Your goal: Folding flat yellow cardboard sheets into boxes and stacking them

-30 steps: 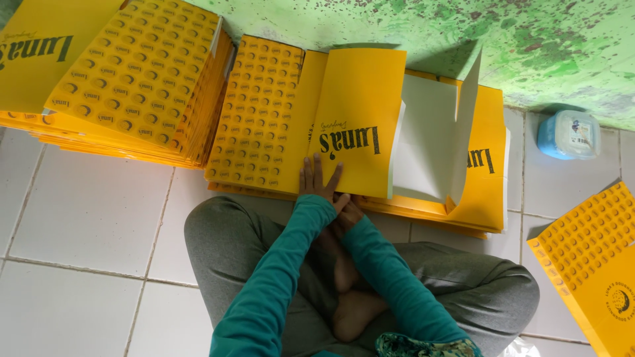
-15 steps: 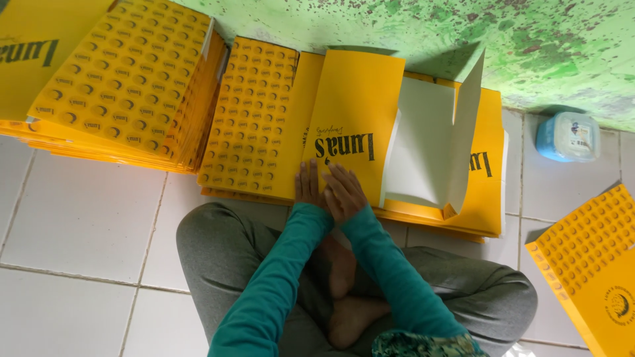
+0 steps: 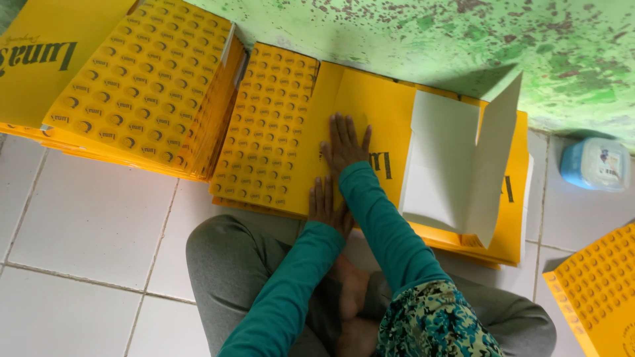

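I sit cross-legged on a white tiled floor in front of a flat yellow cardboard box sheet (image 3: 370, 106), which lies on top of a low stack. Its left part carries rows of round dark marks. My right hand (image 3: 345, 142) lies flat on the plain yellow middle panel with its fingers spread, reaching away from me. My left hand (image 3: 324, 201) rests flat near the sheet's front edge, just below the right hand. Neither hand holds anything. To the right of my hands a white folded flap (image 3: 456, 165) stands partly up from the sheet.
A taller stack of the same yellow sheets (image 3: 132, 86) lies to the left, and another (image 3: 602, 291) at the lower right. A small blue and white plastic tub (image 3: 598, 164) stands by the green, flaking wall (image 3: 430, 39). My knees (image 3: 225, 264) fill the foreground.
Both hands have slid forward over the yellow sheet. The right hand has gone farther up the panel, while the left stays near the front edge. The view has shifted slightly.
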